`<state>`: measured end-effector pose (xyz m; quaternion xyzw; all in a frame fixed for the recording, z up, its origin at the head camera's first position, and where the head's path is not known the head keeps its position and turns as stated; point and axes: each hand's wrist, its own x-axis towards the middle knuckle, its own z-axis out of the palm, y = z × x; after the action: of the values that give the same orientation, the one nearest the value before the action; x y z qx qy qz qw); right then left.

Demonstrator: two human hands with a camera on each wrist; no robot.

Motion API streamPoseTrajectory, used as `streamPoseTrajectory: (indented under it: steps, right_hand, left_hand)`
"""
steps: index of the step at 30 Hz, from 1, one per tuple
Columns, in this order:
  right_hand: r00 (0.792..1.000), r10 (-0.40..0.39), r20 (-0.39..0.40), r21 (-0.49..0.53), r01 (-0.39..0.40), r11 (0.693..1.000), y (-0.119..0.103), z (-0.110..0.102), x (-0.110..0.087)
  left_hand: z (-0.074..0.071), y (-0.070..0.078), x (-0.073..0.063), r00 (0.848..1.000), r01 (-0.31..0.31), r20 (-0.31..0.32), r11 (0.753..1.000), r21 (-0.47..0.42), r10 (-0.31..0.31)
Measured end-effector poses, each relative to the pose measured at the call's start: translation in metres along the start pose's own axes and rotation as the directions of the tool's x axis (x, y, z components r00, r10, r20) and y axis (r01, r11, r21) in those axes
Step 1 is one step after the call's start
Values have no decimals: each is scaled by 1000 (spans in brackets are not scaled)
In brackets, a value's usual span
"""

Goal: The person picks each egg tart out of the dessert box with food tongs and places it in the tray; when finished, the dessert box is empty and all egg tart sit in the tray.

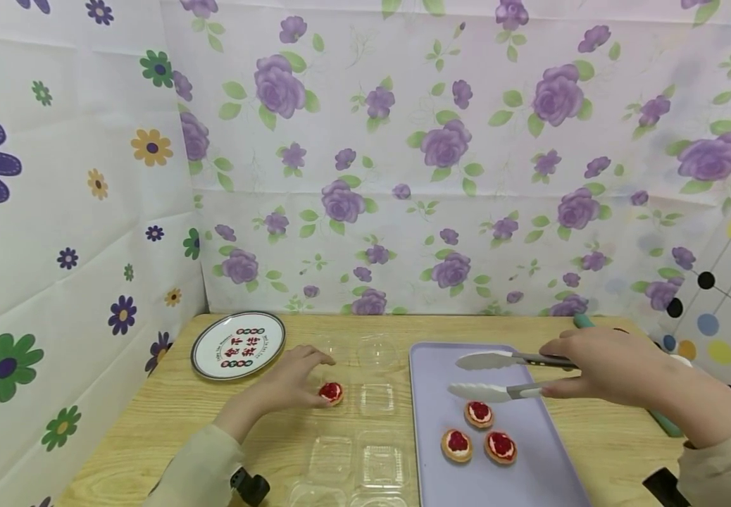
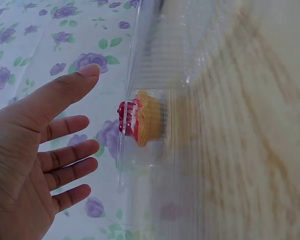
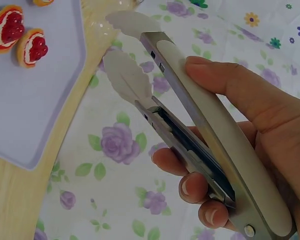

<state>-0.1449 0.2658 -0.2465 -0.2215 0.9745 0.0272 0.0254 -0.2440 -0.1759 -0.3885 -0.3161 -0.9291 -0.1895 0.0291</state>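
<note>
My left hand [image 1: 292, 380] is beside a berry-topped tart [image 1: 331, 393] that sits in a clear plastic container [image 1: 377, 400]. In the left wrist view the fingers of this hand are spread and hold nothing; the tart [image 2: 142, 119] shows through the clear wall, apart from them. With my right hand [image 1: 606, 362] I grip a pair of tongs [image 1: 517, 360] above a lavender tray [image 1: 432, 394]. The tongs' tips are spread with nothing between them. On the tray lie three more tarts, one of them [image 1: 501, 447] nearest the front right.
A second clear container [image 1: 382, 465] stands closer to me on the wooden table [image 1: 118, 451]. To the left is a white plate [image 1: 239, 345] with red lettering. A green-handled thing [image 1: 665, 422] lies partly hidden under my right arm. Flowered cloth [image 1: 365, 155] hangs behind the table.
</note>
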Motion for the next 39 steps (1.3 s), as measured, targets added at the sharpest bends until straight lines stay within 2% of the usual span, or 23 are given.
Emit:
streamPoseTrajectory:
  steps: [3, 7, 12, 14, 21, 27, 31, 39]
  right_hand:
    - [1000, -4, -2, -10, 4, 1000, -7, -5, 8]
    - [999, -43, 9, 41, 42, 998, -16, -12, 21]
    - [996, -91, 7, 87, 90, 992, -30, -18, 39]
    - [995, -96, 3, 82, 95, 992, -36, -19, 46]
    - [992, -127, -27, 28, 128, 991, -56, -22, 68]
    - [980, -194, -34, 35, 196, 980, -71, -19, 87]
    - [974, -223, -28, 48, 224, 973, -76, -13, 98]
    - [981, -191, 32, 68, 189, 980, -84, -1, 114]
  left_hand:
    - [0, -5, -5, 1000, 4, -11, 1000, -16, -5]
    - [2, -13, -12, 1000, -3, -27, 1000, 3, 3]
    - [4, -22, -19, 998, 37, -45, 999, -9, -38]
    - [5, -25, -21, 997, 59, -45, 998, -27, -60]
    - [10, -34, -26, 996, 82, -21, 993, -87, -84]
    - [16, -40, -28, 995, 86, -27, 983, -161, -91]
    - [23, -43, -28, 997, 62, -41, 980, -187, -71]
    - [28, -43, -24, 997, 57, -42, 971, -233, -69]
